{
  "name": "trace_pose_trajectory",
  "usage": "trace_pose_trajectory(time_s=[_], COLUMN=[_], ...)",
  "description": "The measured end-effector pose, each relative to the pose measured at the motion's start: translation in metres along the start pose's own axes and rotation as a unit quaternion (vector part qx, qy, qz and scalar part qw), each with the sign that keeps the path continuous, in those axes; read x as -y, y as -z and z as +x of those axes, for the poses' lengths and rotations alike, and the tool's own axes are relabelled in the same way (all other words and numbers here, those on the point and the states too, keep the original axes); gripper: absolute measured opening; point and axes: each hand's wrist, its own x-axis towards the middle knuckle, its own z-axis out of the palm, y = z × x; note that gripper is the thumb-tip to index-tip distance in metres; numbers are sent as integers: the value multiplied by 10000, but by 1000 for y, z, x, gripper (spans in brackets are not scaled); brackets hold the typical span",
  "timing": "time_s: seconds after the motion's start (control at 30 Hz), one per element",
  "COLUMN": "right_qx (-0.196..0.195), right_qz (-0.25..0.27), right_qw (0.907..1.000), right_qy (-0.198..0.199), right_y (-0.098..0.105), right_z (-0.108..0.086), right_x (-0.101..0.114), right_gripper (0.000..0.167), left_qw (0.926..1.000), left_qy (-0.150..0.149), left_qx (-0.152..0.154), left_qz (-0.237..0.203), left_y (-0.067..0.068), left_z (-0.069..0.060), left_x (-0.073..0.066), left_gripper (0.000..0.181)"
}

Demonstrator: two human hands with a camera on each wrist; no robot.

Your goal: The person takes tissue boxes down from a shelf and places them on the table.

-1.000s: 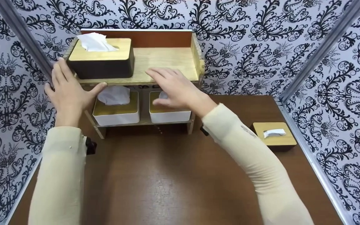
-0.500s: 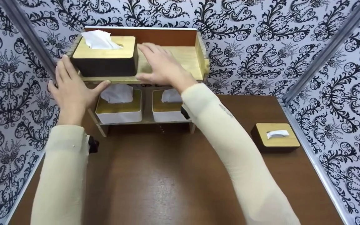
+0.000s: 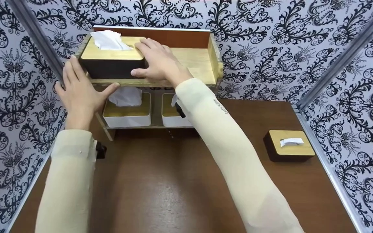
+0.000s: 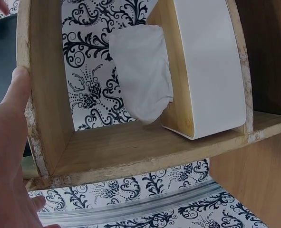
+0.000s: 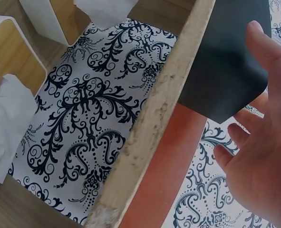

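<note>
On the left of the top tier of a wooden shelf is a dark tissue box with a light wood lid and a raised white tissue. My left hand is spread at the shelf's left end, its thumb along the front edge; the left wrist view shows a fingertip on the wood. My right hand is at the dark box's right end, fingers over the lid's edge and thumb by the front face. In the right wrist view the palm stands off the box, and contact is hard to judge.
Two white tissue boxes with wood lids stand on the lower tier, the right one partly hidden by my forearm. A smaller dark tissue box rests on the brown table at the right. Patterned walls with metal posts enclose the table.
My right hand has moved up and left from the shelf's front to the dark box's right end. My left hand keeps its place at the shelf. The view has shifted slightly.
</note>
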Motion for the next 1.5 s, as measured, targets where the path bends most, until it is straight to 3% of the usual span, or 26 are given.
trace_pose_trajectory(time_s=[0.17,0.43,0.87,1.1,1.5], right_qx=[43,-9,122,152,737], right_qz=[41,-10,-47,301,191], right_qw=[10000,10000,9999,9994,9970], right_qy=[-49,90,70,25,117], right_y=[1,-6,11,12,16], right_z=[7,16,3,9,32], right_x=[-1,5,-14,-11,-7], right_gripper=[88,78,79,115,128], left_qw=[10000,10000,9999,9998,9998], left_qy=[-19,-20,29,21,-11], left_qx=[71,-47,-21,-55,-166], left_qz=[-10,-16,-135,-165,-115], left_y=[-3,-1,-3,-2,-4], left_z=[2,0,0,1,0], left_x=[-4,2,2,3,2], left_gripper=[136,135,135,135,134])
